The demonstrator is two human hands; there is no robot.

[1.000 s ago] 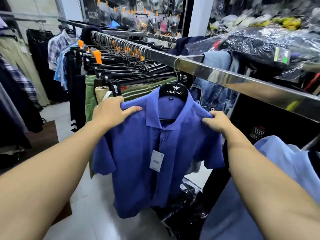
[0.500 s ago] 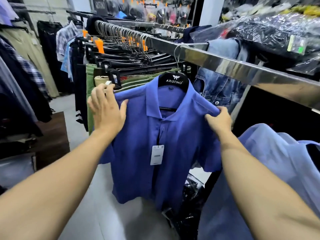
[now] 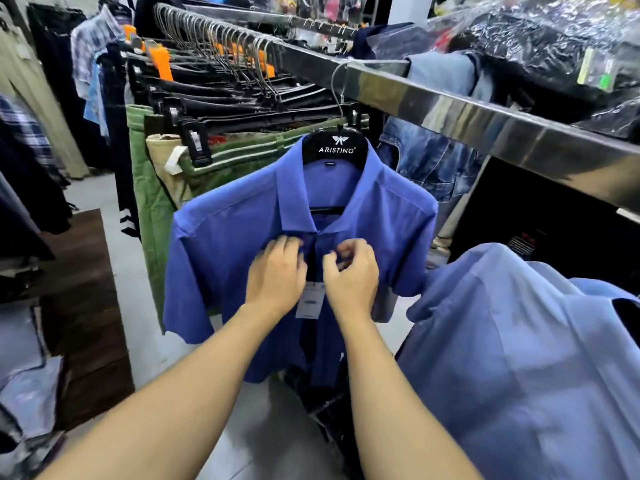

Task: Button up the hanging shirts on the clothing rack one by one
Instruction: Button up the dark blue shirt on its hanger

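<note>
Left hand [image 3: 277, 273], fingers curled, pinches left edge of placket just below collar of short-sleeved royal-blue cotton shirt [image 3: 225, 258]. Shirt hangs from black plastic hanger [image 3: 334, 148] on polished steel rack rail [image 3: 485, 123], front open below collar. Right hand [image 3: 351, 273], fingers curled, pinches opposite placket edge; button itself hidden. Best practice, likely: draw both edges level, hold buttonhole taut, push button through, work top down. Hanger reads "ARISTINO" under white winged logo. White paper swing tag [image 3: 310, 301] between wrists, print illegible.
</note>
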